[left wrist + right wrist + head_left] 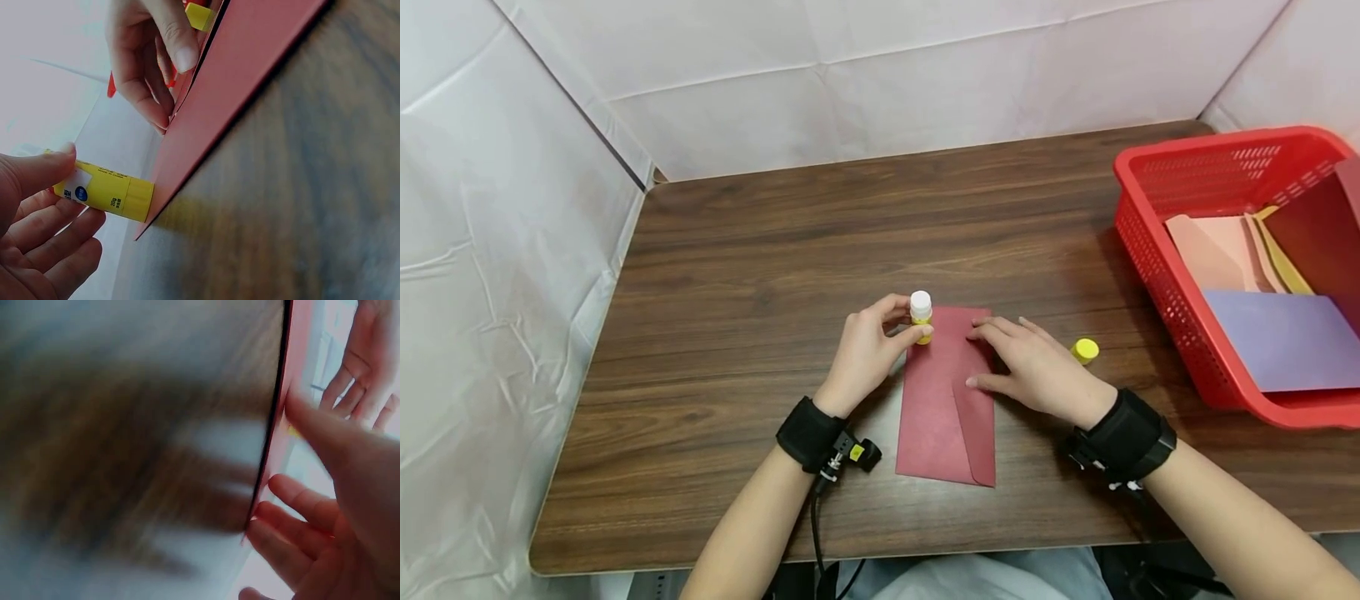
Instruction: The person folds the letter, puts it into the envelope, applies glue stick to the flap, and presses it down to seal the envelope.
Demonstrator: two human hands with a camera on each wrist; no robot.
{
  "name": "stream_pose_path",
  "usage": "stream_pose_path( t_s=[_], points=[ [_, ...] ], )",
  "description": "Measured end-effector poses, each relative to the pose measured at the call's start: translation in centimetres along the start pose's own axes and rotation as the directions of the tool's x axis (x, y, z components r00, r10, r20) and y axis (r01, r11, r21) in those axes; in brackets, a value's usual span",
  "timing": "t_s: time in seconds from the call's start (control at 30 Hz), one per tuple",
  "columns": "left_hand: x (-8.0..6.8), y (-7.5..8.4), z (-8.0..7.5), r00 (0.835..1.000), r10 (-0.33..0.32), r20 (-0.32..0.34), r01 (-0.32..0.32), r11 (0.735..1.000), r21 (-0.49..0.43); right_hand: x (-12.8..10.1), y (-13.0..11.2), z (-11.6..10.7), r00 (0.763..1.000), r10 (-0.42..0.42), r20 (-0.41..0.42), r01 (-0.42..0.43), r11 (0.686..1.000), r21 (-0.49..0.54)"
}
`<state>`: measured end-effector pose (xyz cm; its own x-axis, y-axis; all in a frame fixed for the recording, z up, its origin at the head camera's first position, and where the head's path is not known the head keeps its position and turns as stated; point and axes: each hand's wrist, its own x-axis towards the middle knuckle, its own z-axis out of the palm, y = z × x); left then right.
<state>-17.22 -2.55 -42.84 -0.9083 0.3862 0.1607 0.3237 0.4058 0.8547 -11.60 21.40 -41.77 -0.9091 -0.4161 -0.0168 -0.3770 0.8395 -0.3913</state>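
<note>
1. Glue stick (921,317): held upright by left hand (865,354) at the top-left corner of the red envelope (950,400); yellow body, white end up. Left wrist view shows its yellow end (139,199) touching the envelope's edge. Label too small to read.
2. Left hand: thumb and fingers curled round the stick, firm pinch; most of the stick's body is hidden by the fingers in head view.
3. Red envelope: lies flat on the tabletop (737,275), near the front edge, centre, between both hands; long side runs away from the person, flap folded along its right side.
4. Right hand (1037,371): fingers straight, spread, pressing flat on the envelope's upper right part; holds nothing. Covers that corner, so the flap's upper end is hidden.
5. Yellow cap (1085,351): on tabletop just right of the right hand, apart from the envelope.
6. Red basket (1157,217): far right, well apart from the hands, cut off by frame edge; holds sheets of pink, yellow, dark red and purple paper (1285,337).
7. Right wrist view: badly blurred; only the envelope edge (278,425) and fingers (294,550) can be made out.
8. White cloth walls (512,250) surround the tabletop.
</note>
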Motion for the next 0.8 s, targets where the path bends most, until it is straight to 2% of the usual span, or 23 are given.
stream_pose_path(
  t_s=[0.17, 0.27, 0.37, 0.47, 0.63, 0.8],
  points=[
    [0.0, 0.0, 0.0, 1.000, -0.001, 0.002, 0.001, 1.000, -0.002, -0.6, -0.8, 0.3, 1.000, 0.020, -0.006, -0.021, 0.992, -0.122],
    [0.0, 0.0, 0.0, 1.000, 0.000, 0.004, 0.000, 1.000, -0.002, -1.1, -1.5, 0.7, 0.999, -0.019, -0.048, 0.008, 0.975, -0.221],
    [0.0, -0.1, 0.0, 1.000, 0.000, 0.006, 0.000, 1.000, -0.001, -1.7, -2.3, 1.1, 0.995, -0.079, -0.054, 0.060, 0.955, -0.289],
    [0.1, 0.0, 0.0, 1.000, 0.004, 0.008, -0.004, 1.000, -0.002, -2.3, -2.9, 1.3, 0.994, -0.101, -0.028, 0.088, 0.947, -0.309],
    [0.2, 0.0, -0.1, 1.000, 0.007, 0.005, -0.007, 1.000, -0.004, -2.7, -3.4, 1.1, 0.997, -0.066, 0.031, 0.072, 0.951, -0.300],
    [0.1, -0.1, -0.1, 1.000, 0.015, 0.010, -0.015, 1.000, -0.008, -3.0, -4.1, 1.3, 0.994, -0.106, 0.024, 0.108, 0.936, -0.335]
  ],
)
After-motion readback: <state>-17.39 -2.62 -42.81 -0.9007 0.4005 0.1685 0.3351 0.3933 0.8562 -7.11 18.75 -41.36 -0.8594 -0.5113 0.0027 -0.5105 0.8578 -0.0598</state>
